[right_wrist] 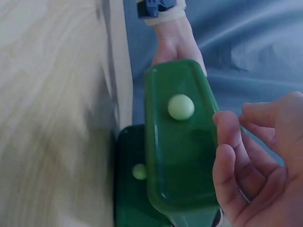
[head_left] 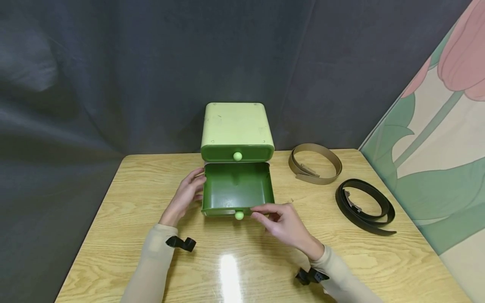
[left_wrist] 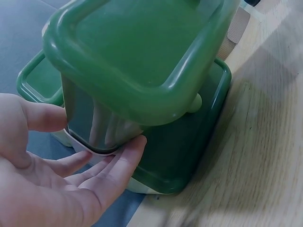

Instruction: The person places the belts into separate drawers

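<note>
A small chest of drawers has a pale green body and dark green drawer fronts with round, light green knobs. One of its drawers, below the top one, is pulled out and bare inside. On its left, the left hand lies along the side with fingers extended; the left wrist view shows its fingertips against the pale side edge. The right hand is at the drawer's front rim, right of the knob. Its loosely bent fingertips are right at the rim in the right wrist view, thumb a little apart.
Right of the chest lies a coiled brown belt, with a coiled black belt nearer the table's right edge. The wooden table backs onto a dark curtain. A flower-patterned cloth hangs on the right.
</note>
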Demonstrator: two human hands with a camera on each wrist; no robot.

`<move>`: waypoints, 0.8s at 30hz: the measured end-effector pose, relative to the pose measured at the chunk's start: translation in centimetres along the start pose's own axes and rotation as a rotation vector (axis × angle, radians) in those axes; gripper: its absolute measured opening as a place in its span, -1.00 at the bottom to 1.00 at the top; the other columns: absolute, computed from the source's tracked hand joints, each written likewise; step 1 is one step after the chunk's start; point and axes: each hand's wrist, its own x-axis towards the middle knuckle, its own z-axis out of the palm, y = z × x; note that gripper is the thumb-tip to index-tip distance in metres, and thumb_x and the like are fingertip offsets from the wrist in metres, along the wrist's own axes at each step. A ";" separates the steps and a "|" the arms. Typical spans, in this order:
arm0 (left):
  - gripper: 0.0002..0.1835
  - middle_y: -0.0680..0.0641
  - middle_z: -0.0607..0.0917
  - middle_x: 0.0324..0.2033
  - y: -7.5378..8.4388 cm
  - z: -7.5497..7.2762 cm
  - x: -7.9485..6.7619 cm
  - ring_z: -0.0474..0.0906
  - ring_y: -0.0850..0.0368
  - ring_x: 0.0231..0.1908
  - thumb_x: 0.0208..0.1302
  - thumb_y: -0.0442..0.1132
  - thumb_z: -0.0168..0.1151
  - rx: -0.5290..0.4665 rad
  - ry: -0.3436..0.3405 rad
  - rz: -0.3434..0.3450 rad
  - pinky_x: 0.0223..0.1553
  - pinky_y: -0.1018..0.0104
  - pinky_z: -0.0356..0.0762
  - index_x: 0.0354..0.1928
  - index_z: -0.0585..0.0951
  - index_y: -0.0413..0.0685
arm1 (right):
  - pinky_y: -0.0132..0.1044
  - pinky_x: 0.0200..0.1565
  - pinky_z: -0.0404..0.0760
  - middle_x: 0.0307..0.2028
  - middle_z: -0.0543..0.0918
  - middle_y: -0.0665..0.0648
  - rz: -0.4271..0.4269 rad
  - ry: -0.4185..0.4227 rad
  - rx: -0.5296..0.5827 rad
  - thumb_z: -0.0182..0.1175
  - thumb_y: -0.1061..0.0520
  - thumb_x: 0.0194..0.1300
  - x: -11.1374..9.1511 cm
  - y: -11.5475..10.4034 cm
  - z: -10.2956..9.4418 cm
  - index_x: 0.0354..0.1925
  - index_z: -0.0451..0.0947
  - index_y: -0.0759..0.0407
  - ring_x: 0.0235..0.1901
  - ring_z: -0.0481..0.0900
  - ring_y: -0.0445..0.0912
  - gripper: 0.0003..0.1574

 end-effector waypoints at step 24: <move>-0.33 -0.27 0.36 0.57 0.0 -0.1 -0.1 0.61 -0.03 0.24 0.71 -0.11 -0.07 0.023 -0.018 0.014 0.00 0.37 0.62 0.72 0.07 -0.06 | -0.38 -0.48 0.66 -0.19 0.87 0.27 0.185 0.293 -0.101 0.32 0.16 0.52 1.8 4.5 -6.1 0.04 0.80 0.23 -0.48 0.76 -0.13 -0.76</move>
